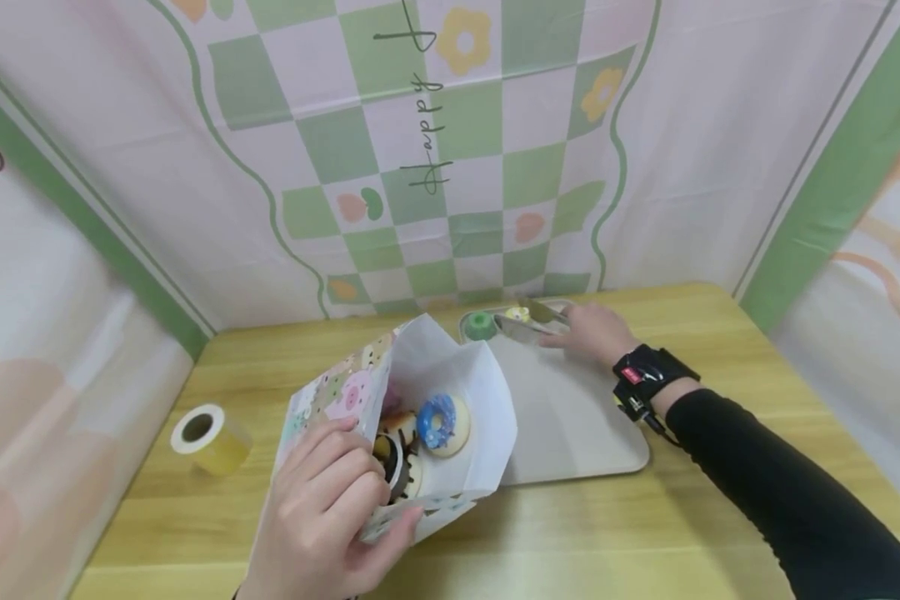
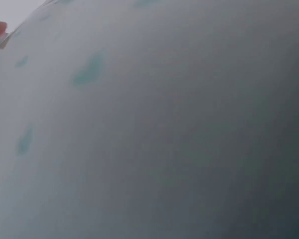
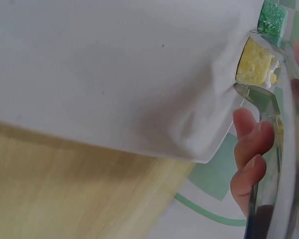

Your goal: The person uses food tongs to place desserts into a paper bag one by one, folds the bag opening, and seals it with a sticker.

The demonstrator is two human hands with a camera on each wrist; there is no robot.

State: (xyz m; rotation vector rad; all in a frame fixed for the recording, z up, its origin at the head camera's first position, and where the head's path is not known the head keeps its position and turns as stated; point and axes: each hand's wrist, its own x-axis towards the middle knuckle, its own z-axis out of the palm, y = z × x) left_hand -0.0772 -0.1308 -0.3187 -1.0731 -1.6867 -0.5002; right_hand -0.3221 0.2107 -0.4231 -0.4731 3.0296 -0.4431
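My left hand (image 1: 318, 500) grips the rim of a paper bag (image 1: 345, 392), with thumb and fingers on either side of the opening. The bag lies tilted, its mouth facing right. Inside it are a blue-iced donut (image 1: 438, 427) and other pastries with dark stripes. Its pale surface with teal spots fills the left wrist view. At the tray's far edge my right hand (image 1: 594, 333) holds metal tongs (image 1: 522, 330). Their tips stand on both sides of a small yellow cake (image 3: 254, 62) with a white top. A green ring-shaped cake (image 1: 481, 326) sits beside it.
The pale rectangular tray (image 1: 570, 425) lies on the wooden table (image 1: 555, 533), partly behind the bag. A roll of yellow labels or tape (image 1: 213, 442) stands at the left. A checked curtain (image 1: 472, 183) hangs right behind the table.
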